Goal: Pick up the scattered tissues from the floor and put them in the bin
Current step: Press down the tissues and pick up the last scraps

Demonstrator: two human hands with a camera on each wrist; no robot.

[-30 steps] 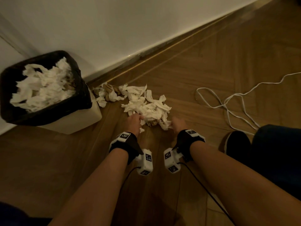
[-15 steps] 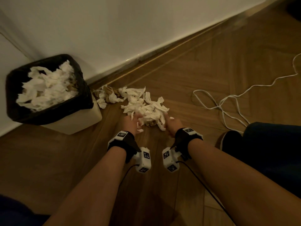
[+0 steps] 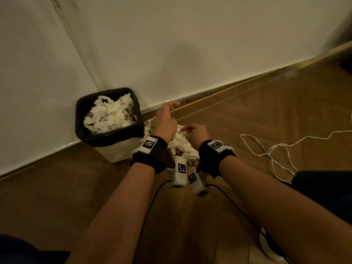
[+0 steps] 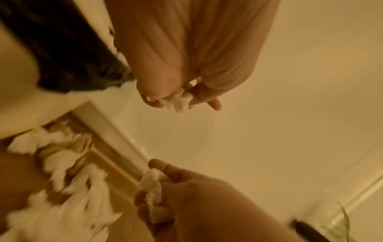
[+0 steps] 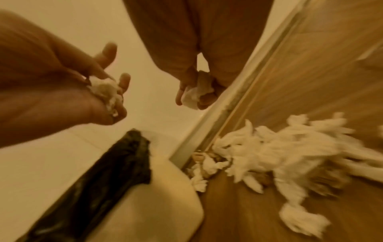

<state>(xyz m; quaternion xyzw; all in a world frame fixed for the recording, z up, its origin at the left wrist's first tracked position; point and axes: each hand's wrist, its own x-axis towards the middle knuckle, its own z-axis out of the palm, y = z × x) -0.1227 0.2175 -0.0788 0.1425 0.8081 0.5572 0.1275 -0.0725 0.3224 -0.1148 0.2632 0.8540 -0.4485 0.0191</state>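
Wood floor by wall. Left hand point(image 3: 165, 124) and right hand point(image 3: 196, 133) each pinch tissue wad, lifted above pile point(image 3: 181, 147). Step: carry. Next: swing left over bin point(image 3: 91, 136), release.

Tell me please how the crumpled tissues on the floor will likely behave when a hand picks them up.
The tissue pile looks crumpled and loose, so it is probably very light and floppy. The small wad in the left hand bunches between the fingers, so it likely compresses easily. Loose scraps may drop from a big handful.
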